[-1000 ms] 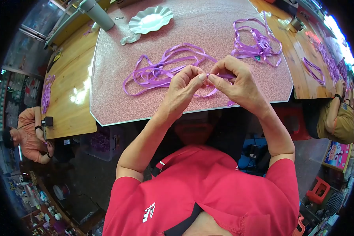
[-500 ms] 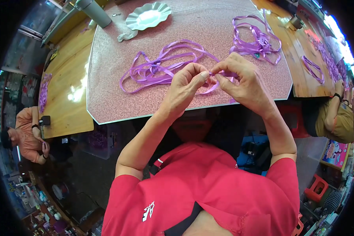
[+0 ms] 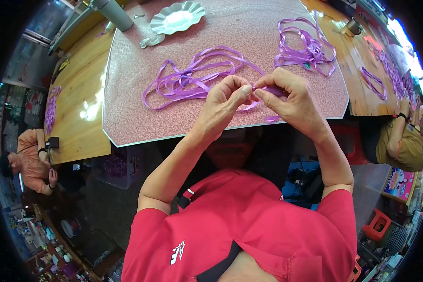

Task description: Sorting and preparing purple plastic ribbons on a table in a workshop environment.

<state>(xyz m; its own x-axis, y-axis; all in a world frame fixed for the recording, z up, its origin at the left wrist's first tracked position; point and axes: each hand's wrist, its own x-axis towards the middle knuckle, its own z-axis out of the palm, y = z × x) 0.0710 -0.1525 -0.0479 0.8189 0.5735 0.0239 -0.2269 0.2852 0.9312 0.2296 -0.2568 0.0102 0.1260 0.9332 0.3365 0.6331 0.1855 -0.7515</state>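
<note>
Above the near edge of the pink speckled tabletop (image 3: 141, 123), my two hands meet fingertip to fingertip on a purple ribbon (image 3: 174, 97). My left hand (image 3: 226, 99) pinches it between thumb and forefinger. Close beside it, my right hand (image 3: 291, 99) is closed on the same ribbon, and a short end hangs out below its fingers. The exact fold or knot at the fingertips is too small to make out. Long loose loops of the ribbon lie on the table to the left of my hands. A second tangled purple ribbon bundle (image 3: 310, 49) lies beyond my right hand.
A scalloped pale dish (image 3: 177, 19) and a grey-green tumbler (image 3: 112, 14) stand at the far left. Wooden tables (image 3: 82, 113) flank both sides, with more purple ribbon (image 3: 373, 83) on the right one. Other people sit at left (image 3: 33, 164) and right (image 3: 399, 141). A red stool (image 3: 377, 224) stands lower right.
Both hands stay pinched on the ribbon with only slight finger movement. The ribbon end under my right hand has shifted, now curling below the fingers near the table edge.
</note>
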